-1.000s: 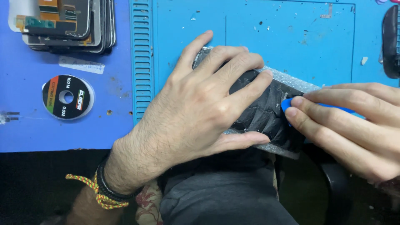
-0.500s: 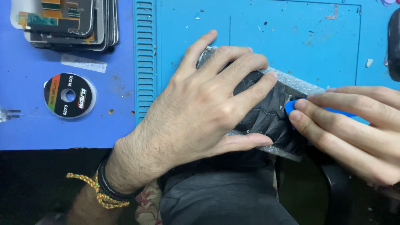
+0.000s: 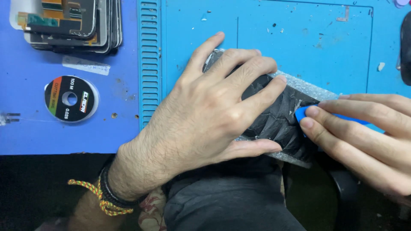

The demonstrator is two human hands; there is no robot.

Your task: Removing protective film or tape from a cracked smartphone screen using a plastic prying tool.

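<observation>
The left hand (image 3: 205, 124) lies spread, fingers splayed and pressed flat on a black cracked panel (image 3: 278, 122) in bubble wrap (image 3: 314, 90), at the near edge of the blue work mat (image 3: 274, 38). The right hand (image 3: 364, 137) pinches a blue plastic pick (image 3: 302, 113) against the panel's right part. If the pick slips or digs in, the cracked surface may well splinter further or nick a fingertip.

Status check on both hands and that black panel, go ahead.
Left hand pressed flat on black panel. Right hand pinching blue pick at panel's edge. Bubble wrap under panel. Nothing blocking.
</observation>
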